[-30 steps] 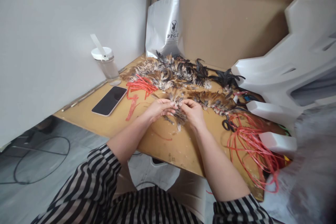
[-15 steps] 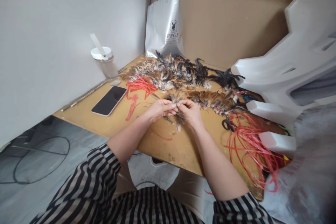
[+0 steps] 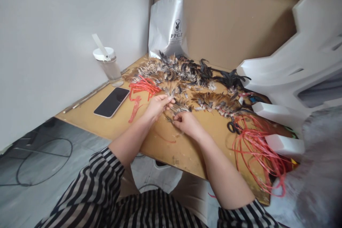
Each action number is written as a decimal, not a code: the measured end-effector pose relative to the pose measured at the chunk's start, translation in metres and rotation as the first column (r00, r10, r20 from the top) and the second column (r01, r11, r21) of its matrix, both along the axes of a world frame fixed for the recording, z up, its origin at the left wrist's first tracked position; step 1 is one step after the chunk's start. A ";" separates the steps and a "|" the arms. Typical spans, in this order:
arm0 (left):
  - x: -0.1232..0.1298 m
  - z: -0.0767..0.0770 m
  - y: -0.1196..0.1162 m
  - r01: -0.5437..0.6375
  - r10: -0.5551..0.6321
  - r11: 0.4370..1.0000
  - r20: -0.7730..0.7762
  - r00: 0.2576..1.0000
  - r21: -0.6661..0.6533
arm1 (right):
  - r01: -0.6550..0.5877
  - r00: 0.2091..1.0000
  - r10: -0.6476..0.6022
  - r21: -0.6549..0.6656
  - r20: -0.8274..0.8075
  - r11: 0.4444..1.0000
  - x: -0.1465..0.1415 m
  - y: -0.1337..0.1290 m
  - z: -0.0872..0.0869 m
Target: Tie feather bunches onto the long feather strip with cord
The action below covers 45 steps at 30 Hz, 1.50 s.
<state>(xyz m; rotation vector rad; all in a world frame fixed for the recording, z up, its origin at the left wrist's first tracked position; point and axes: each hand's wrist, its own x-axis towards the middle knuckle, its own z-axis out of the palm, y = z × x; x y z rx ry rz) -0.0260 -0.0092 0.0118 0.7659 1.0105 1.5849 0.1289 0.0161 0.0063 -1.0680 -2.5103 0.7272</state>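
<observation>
My left hand (image 3: 160, 105) is closed on a bunch of brown feathers (image 3: 171, 88) that fans out above its fingertips. Just to the right and lower, my right hand (image 3: 185, 123) has its fingers pinched together beside some loose dark feathers (image 3: 181, 106); whether it holds one is too small to tell. A row of brown feather bunches (image 3: 217, 102) lies to the right of my hands. Behind them is a larger pile of brown, black and white feathers (image 3: 179, 69). Red strips (image 3: 144, 85) rest left of the pile.
A phone (image 3: 111, 102) and a lidded cup (image 3: 110, 67) are at the left of the table (image 3: 91, 108). A silver bag (image 3: 168, 25) stands behind. To the right are black scissors (image 3: 233, 126), tangled red strings (image 3: 253, 146) and a large white moulded piece (image 3: 283, 60).
My hands have moved apart. The left has shifted slightly left and up with the feathers, and the right has come down and to the left.
</observation>
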 end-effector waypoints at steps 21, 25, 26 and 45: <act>0.008 -0.011 -0.001 0.296 -0.290 0.949 0.071 0.954 -0.103 | -0.001 0.593 -0.487 -0.605 -0.641 0.796 -0.001 0.015 0.006; 0.009 -0.010 -0.001 0.341 -0.327 0.933 0.124 0.937 -0.114 | 0.051 0.582 -0.419 -0.483 -0.697 0.874 -0.004 0.012 0.003; 0.009 -0.010 -0.001 0.345 -0.329 0.932 0.134 0.935 -0.113 | 0.059 0.579 -0.406 -0.460 -0.708 0.886 -0.005 0.011 0.002; 0.011 -0.011 -0.001 0.314 -0.298 0.943 0.139 0.944 -0.109 | 0.151 0.606 -0.381 -0.370 -0.698 0.917 -0.012 0.003 0.001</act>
